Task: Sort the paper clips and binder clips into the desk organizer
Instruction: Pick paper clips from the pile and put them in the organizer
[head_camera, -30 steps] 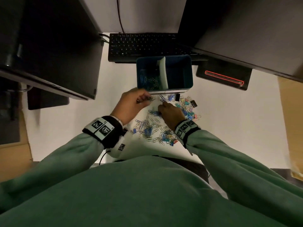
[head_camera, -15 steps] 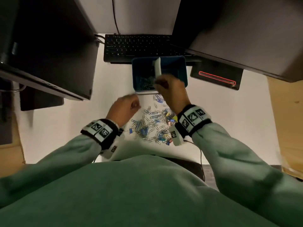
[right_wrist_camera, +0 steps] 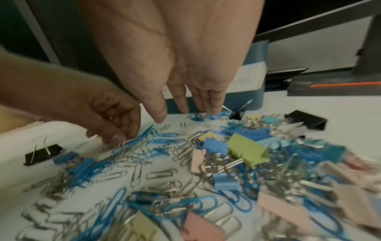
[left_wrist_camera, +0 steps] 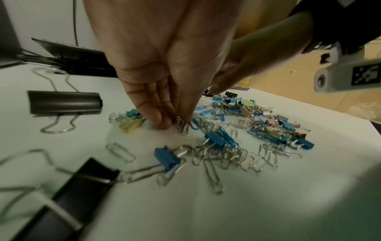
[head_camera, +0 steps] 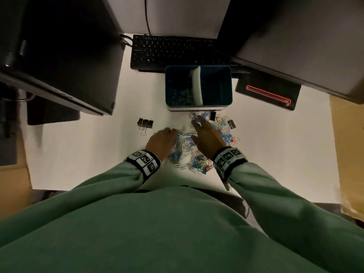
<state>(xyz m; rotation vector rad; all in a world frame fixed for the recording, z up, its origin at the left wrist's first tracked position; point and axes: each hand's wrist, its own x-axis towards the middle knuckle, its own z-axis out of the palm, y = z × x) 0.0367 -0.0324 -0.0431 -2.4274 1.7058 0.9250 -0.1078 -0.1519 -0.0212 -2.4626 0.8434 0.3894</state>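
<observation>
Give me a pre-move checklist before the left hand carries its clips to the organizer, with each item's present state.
1. Left hand grip: its fingers pinch a few silver paper clips at the desk; ok.
2. Clips clear of the pile: they still touch the desk beside other clips; not ok.
3. Paper-clip compartment: the left half of the desk organizer already holds paper clips and has room; ok.
4. Right compartment contents: too dark inside; cannot tell.
5. Right hand out of the way: open, reaching over the pile in front of the organizer, near the path; not ok.
6. Binder clip mixed into the grip: none seen; ok.
</observation>
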